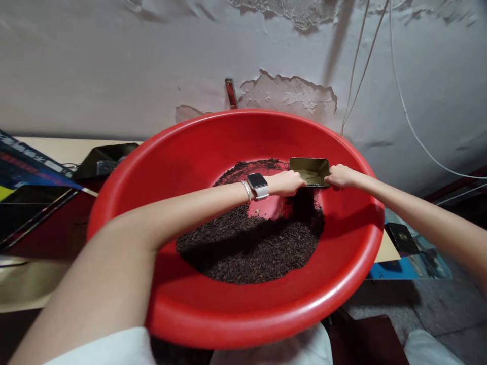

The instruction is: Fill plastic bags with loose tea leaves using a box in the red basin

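Observation:
A large red plastic basin (125,192) fills the middle of the view and holds a heap of dark loose leaves (251,243). Over its far side, both hands hold a small rectangular metal tin (309,171) with its open side toward me. My left hand (286,183), with a watch and bracelet on the wrist, grips the tin's left edge. My right hand (341,176) grips its right edge. Part of the basin's bare red bottom shows just under the tin.
A peeling white wall (114,66) rises behind the basin, with thin cables (403,106) hanging at the right. A dark tray (102,159) and printed sheets (30,165) lie at the left. Another dark tin (401,238) rests on papers at the right.

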The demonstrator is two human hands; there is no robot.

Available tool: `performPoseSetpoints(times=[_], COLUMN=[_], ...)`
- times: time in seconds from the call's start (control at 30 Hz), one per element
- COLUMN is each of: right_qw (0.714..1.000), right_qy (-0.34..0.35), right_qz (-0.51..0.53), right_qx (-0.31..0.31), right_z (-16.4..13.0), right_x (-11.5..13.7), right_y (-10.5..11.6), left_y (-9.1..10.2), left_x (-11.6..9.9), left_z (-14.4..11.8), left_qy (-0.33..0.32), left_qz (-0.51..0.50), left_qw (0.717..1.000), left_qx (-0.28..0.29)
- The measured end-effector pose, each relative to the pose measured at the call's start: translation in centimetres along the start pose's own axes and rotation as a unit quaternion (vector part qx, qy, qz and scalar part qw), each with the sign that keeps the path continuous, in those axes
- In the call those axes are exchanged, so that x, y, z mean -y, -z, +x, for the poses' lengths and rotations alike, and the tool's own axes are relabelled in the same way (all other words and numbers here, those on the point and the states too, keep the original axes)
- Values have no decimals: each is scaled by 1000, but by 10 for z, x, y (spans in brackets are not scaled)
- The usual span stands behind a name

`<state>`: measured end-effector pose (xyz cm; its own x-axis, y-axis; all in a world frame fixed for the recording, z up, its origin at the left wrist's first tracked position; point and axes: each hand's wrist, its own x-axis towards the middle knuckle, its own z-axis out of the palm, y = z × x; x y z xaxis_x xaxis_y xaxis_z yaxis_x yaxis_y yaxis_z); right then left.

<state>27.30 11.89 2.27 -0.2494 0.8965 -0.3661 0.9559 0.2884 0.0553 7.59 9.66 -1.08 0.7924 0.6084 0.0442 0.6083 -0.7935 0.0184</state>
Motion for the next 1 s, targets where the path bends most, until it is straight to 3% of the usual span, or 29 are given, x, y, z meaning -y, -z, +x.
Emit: performPoseSetpoints(times=[0.1, 0.2, 0.27, 0.4, 0.47, 0.6, 0.63, 0.7, 0.77, 0.8, 0.9, 1.0], right_qw=[997, 993, 994, 995, 994, 993, 995, 995, 978, 968, 951, 955], right_qy=[28, 43, 41, 40, 40, 19, 11, 7, 63, 118, 265, 283], right_qz=[-16, -11, 15, 85, 101, 109, 94, 49, 21, 26, 53, 31], right_qx=[67, 107, 96, 17, -4, 35, 18, -84, -198, -222, -147, -80], right_z=[-30, -47, -47, -25, -9, 12, 13, 12, 9, 7, 6, 9], right_x=[6, 17, 26, 49, 63, 88, 92, 98, 103, 105, 111, 113], right_y=[6, 20, 31, 42, 38, 19, 16, 12, 11, 11, 9, 3], left_y=[12, 28, 41, 56, 53, 34, 30, 24, 20, 18, 13, 10], left_x=[-24, -36, -34, -15, -1, 20, 22, 26, 27, 28, 30, 31], left_z=[-17, -34, -44, -60, -66, -79, -82, -90, -97, -100, -107, -110], left_qy=[-19, -10, 10, 89, 113, 139, 139, 128, 110, 105, 102, 105], left_qz=[-27, -45, -30, 35, 65, 83, 86, 103, 126, 133, 126, 109], left_qw=[997, 995, 997, 993, 988, 982, 982, 984, 985, 985, 986, 987], left_qx=[64, 83, 73, 69, 77, 102, 99, 75, 36, 14, -44, -57])
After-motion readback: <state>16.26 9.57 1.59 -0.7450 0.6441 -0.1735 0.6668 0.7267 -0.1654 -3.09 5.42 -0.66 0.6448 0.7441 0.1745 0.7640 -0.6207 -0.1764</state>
